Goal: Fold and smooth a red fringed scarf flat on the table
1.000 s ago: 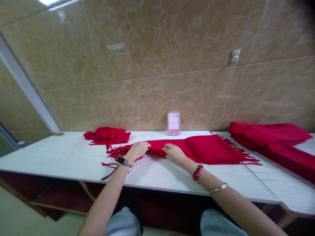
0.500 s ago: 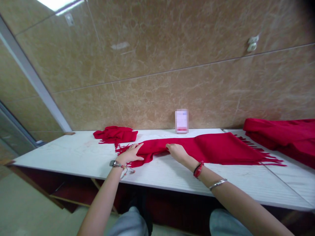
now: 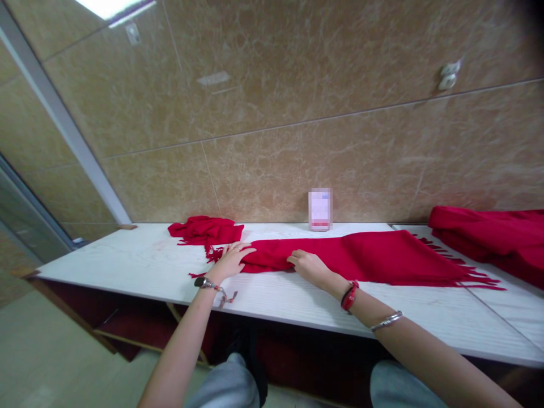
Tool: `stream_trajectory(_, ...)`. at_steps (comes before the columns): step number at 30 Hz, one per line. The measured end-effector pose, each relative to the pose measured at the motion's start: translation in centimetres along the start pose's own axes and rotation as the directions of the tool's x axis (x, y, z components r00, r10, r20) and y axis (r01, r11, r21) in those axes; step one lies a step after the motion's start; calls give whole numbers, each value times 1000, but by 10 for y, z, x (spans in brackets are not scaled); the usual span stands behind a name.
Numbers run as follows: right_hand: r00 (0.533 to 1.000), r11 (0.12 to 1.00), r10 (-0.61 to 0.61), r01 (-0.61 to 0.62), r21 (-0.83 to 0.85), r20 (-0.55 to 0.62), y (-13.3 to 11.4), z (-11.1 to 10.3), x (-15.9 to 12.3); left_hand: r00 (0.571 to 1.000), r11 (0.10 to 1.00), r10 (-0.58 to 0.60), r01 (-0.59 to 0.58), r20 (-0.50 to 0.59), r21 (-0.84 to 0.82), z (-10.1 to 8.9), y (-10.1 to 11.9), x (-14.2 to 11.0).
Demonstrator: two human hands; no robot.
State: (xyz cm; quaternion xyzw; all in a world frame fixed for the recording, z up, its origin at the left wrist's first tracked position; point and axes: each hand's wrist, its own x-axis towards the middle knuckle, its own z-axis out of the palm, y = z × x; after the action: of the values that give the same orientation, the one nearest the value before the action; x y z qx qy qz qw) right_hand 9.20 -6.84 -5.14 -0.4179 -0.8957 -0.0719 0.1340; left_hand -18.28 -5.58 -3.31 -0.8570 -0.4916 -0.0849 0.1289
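Note:
A long red fringed scarf (image 3: 365, 256) lies stretched across the white table (image 3: 140, 266). My left hand (image 3: 232, 259) rests flat on its left fringed end, fingers spread. My right hand (image 3: 308, 265) presses on the scarf's near edge at the middle, fingers curled onto the cloth. A folded red scarf (image 3: 206, 229) sits just behind my left hand, near the wall.
A pile of red scarves (image 3: 493, 238) lies at the right on a second table top. A small pink box (image 3: 320, 209) stands against the tiled wall. A shelf runs under the table at the left; my knees are below the table edge.
My left hand has slid left along the scarf to its fringed end, gathering the stray fringe in. The view has swung left, so everything sits further right in the picture.

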Motion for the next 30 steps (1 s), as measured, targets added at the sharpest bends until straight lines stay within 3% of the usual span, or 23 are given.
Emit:
stream_trajectory(5,1000,1000,-21,21,1,-19,-3,1,-2,995,996,79,-77,53,-47,-4,13,8)
stream_trajectory(10,1000,999,0,0,42,4,-2,-2,-2,984,979,178,-178,-14,-103,-14,24,8)
stream_trajectory(13,999,998,34,-34,54,-3,-1,-3,-2,972,961,234,-230,7,-152,-12,38,9)
stream_trajectory(18,990,989,104,-94,111,-94,5,-2,0,985,985,173,-173,7,19,-4,54,18)
stream_trajectory(23,950,946,260,-216,241,-170,15,4,4,990,989,136,-132,-49,73,-14,42,20)
stream_trajectory(30,975,960,174,-137,243,-137,15,7,5,991,992,99,-92,-86,81,-32,32,14)
